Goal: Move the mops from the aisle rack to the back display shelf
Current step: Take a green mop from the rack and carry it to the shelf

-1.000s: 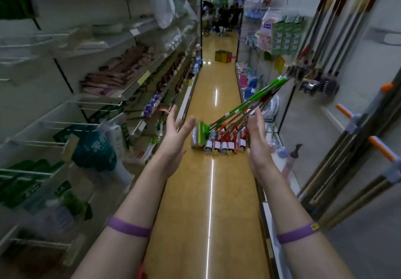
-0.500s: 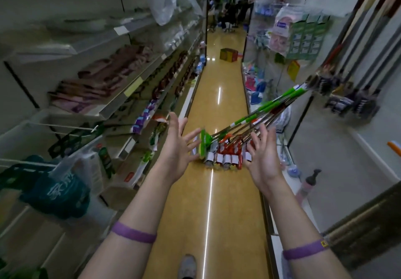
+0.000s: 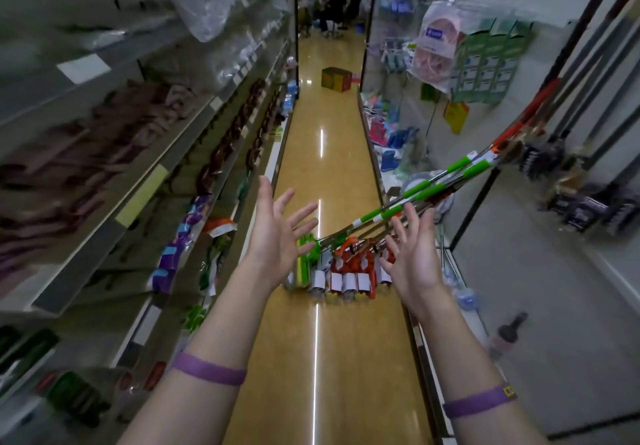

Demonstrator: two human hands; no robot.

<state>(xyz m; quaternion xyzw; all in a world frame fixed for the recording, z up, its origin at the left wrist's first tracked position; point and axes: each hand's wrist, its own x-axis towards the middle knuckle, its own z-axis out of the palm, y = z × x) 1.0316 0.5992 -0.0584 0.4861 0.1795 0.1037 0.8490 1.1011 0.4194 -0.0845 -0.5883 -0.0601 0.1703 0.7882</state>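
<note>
The person stands in the middle of the aisle with both arms stretched out ahead, forearms bare apart from a purple wristband (image 3: 207,369) on the left and another purple band (image 3: 479,404) on the right. The left hand (image 3: 277,236) is raised with the palm turned inward towards the other hand, its fingers (image 3: 301,210) straight and fanned wide, holding nothing. The right hand (image 3: 414,261) mirrors it, palm facing left, fingers (image 3: 410,217) spread and pointing up and forward, also holding nothing. The two palms face each other with a clear gap between them.

Through that gap sit the mops (image 3: 349,273), bunched together farther down the aisle. Their heads rest in a row on the glossy yellow floor (image 3: 332,375), a green one on the left and red ones with white labels beside it. Their handles (image 3: 429,185), some banded green and white, slant up to the right and lean against the right-hand rack (image 3: 481,198). The right fingertips overlap the handles from this angle; I cannot tell whether they touch.

Dark brush heads (image 3: 568,167) hang on the right wall just past the handle tips. Stocked shelves (image 3: 145,195) line the left side, and a cardboard box (image 3: 336,79) sits on the floor well beyond the mops.
</note>
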